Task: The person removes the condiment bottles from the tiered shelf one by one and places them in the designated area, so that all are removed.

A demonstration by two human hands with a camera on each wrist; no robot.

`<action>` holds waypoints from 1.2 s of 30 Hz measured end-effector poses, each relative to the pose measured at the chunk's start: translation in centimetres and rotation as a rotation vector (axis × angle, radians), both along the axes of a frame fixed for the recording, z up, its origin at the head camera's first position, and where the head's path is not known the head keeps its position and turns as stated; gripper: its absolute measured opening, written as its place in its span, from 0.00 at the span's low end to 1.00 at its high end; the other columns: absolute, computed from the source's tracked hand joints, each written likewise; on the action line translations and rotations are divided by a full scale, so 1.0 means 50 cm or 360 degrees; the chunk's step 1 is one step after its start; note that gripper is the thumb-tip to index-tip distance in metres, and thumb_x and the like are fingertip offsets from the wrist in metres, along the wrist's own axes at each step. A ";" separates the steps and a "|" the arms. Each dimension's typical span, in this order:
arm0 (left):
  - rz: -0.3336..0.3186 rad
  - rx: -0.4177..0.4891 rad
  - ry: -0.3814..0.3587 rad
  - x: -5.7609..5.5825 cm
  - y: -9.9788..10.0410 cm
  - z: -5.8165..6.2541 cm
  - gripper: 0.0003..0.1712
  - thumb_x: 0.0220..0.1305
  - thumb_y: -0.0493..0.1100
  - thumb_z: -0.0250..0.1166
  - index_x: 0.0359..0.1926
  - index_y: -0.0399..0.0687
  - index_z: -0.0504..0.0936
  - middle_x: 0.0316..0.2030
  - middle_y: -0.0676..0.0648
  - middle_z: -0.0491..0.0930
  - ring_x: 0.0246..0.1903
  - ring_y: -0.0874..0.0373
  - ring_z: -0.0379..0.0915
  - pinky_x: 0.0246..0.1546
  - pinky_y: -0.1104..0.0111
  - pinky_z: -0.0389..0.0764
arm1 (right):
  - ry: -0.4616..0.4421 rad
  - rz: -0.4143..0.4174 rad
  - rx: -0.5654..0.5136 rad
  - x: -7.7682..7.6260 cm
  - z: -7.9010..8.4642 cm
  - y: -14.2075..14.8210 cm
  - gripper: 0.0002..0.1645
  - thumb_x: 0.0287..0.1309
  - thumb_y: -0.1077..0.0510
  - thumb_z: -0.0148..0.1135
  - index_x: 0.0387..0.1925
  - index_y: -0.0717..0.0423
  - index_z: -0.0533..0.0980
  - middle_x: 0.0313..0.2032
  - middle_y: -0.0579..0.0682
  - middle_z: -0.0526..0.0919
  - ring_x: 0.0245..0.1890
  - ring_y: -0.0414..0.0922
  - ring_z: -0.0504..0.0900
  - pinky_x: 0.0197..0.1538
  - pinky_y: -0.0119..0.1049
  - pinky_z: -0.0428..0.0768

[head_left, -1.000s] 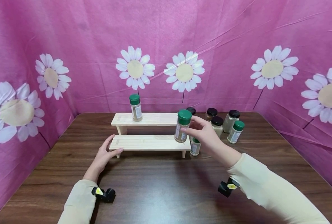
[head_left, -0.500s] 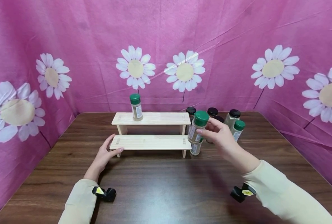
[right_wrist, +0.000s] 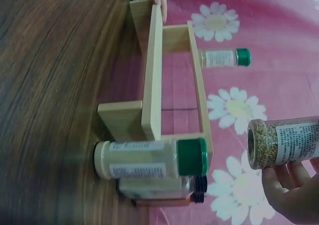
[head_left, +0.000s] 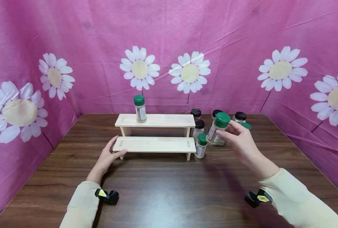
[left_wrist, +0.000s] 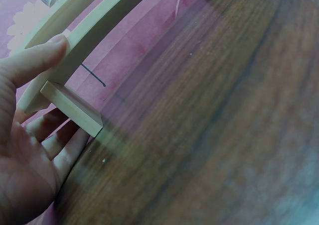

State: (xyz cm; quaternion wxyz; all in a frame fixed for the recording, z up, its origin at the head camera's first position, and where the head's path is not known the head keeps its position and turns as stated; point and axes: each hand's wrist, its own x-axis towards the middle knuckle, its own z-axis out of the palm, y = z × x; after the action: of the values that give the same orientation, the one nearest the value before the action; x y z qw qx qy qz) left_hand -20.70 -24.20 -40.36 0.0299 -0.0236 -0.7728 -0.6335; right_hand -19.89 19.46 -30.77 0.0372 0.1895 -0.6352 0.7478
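My left hand (head_left: 104, 160) holds the left end of a two-step wooden rack (head_left: 154, 144). In the left wrist view its thumb lies on the lower board, with the fingers around the short leg (left_wrist: 75, 110). My right hand (head_left: 243, 144) grips a green-lidded spice jar (head_left: 213, 133), tilted and raised to the right of the rack. Small tan grains show through that jar's clear wall in the right wrist view. Another green-lidded jar (head_left: 141, 113) stands upright on the upper step, left of centre. A third green-lidded jar (head_left: 200, 149) stands beside the rack's lower right end.
Several black-lidded jars, one (head_left: 198, 128) close to the rack and another (head_left: 239, 116) farther right, stand on the brown wooden table (head_left: 163, 190). The held jar and right hand partly hide some of them. A pink cloth (head_left: 163, 28) with daisies hangs behind.
My right hand has carried its spice jar from over the lower step's right end rightward, past the rack. The left hand keeps its hold on the rack.
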 end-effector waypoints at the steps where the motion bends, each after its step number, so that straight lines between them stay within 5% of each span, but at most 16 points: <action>1: -0.0001 0.0006 -0.0003 0.000 0.001 0.001 0.46 0.48 0.36 0.65 0.64 0.43 0.48 0.53 0.36 0.63 0.41 0.66 0.64 0.44 0.74 0.62 | 0.0008 0.0011 -0.0031 -0.008 -0.011 0.011 0.24 0.46 0.62 0.63 0.48 0.56 0.72 0.36 0.49 0.78 0.40 0.42 0.73 0.41 0.33 0.70; 5: 0.0001 0.0013 -0.0022 0.001 0.004 0.003 0.45 0.48 0.36 0.65 0.64 0.43 0.49 0.53 0.37 0.63 0.42 0.66 0.64 0.46 0.72 0.61 | 0.0046 0.0049 -0.0133 -0.069 -0.089 0.078 0.27 0.45 0.66 0.62 0.52 0.59 0.69 0.37 0.54 0.78 0.40 0.44 0.73 0.41 0.34 0.71; 12: -0.0017 -0.0008 -0.0029 0.002 0.006 0.005 0.46 0.50 0.36 0.64 0.65 0.45 0.47 0.54 0.37 0.62 0.42 0.66 0.63 0.45 0.74 0.61 | 0.0021 -0.0051 -0.0156 -0.074 -0.113 0.110 0.23 0.46 0.70 0.59 0.48 0.60 0.71 0.30 0.52 0.77 0.36 0.43 0.75 0.39 0.35 0.73; 20: -0.0019 0.0015 -0.0009 0.002 0.005 0.004 0.45 0.50 0.35 0.63 0.65 0.44 0.47 0.53 0.36 0.62 0.41 0.68 0.64 0.42 0.77 0.63 | -0.0076 -0.0339 -0.0112 -0.141 -0.217 0.163 0.22 0.46 0.69 0.60 0.46 0.64 0.69 0.27 0.51 0.75 0.37 0.44 0.74 0.39 0.37 0.74; 27: -0.0021 0.0006 -0.0010 0.002 0.002 0.004 0.45 0.50 0.35 0.64 0.65 0.44 0.47 0.54 0.36 0.62 0.42 0.67 0.63 0.44 0.75 0.62 | -0.0181 -0.0450 -0.0069 -0.128 -0.221 0.152 0.25 0.45 0.65 0.63 0.48 0.62 0.70 0.28 0.48 0.76 0.37 0.43 0.72 0.37 0.32 0.73; 36: -0.0014 0.0024 -0.0004 0.003 0.001 0.003 0.45 0.50 0.35 0.63 0.65 0.44 0.47 0.54 0.36 0.62 0.42 0.67 0.63 0.46 0.73 0.61 | -0.0217 -0.0366 -0.0056 -0.103 -0.220 0.137 0.24 0.46 0.65 0.62 0.48 0.62 0.70 0.33 0.49 0.77 0.40 0.41 0.73 0.39 0.31 0.73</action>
State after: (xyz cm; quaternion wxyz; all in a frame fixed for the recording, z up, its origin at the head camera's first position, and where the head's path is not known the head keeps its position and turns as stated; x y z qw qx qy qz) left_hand -20.57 -24.13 -40.22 0.0264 -0.0261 -0.7680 -0.6393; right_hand -25.02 26.29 -41.77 0.0828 0.0634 -0.6405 0.7609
